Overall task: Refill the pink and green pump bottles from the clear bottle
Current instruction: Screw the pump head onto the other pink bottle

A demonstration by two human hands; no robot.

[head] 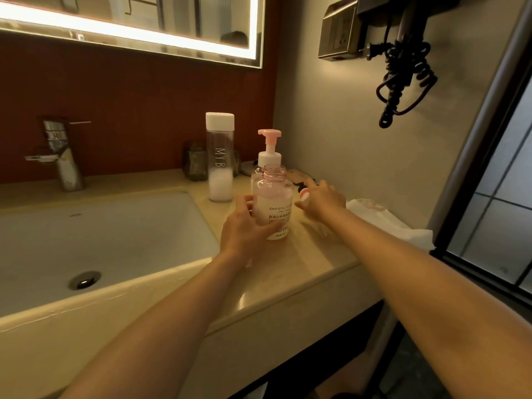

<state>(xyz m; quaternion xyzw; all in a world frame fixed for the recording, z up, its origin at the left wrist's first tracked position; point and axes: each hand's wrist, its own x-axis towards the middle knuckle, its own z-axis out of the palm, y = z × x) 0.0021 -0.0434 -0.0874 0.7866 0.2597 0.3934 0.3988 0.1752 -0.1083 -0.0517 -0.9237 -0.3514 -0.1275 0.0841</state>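
A pink bottle [275, 203] stands on the counter with its neck uncovered and no pump on it. My left hand [244, 228] grips its lower body from the left. To its right, my right hand [322, 198] is low over the counter with fingers spread around a small pink-and-white pump piece [304, 194]; whether the hand holds it is unclear. Behind the pink bottle stands a second bottle with a pink pump head [269, 145], its body mostly hidden. The tall clear bottle [220, 159] with a white cap stands further left, with white liquid at its bottom.
A white sink basin [100, 240] and a metal faucet [62, 156] lie to the left. A crumpled white tissue [385, 220] lies by the right wall. A dark glass holder [195, 162] stands at the back. A coiled black cord [403, 76] hangs on the wall.
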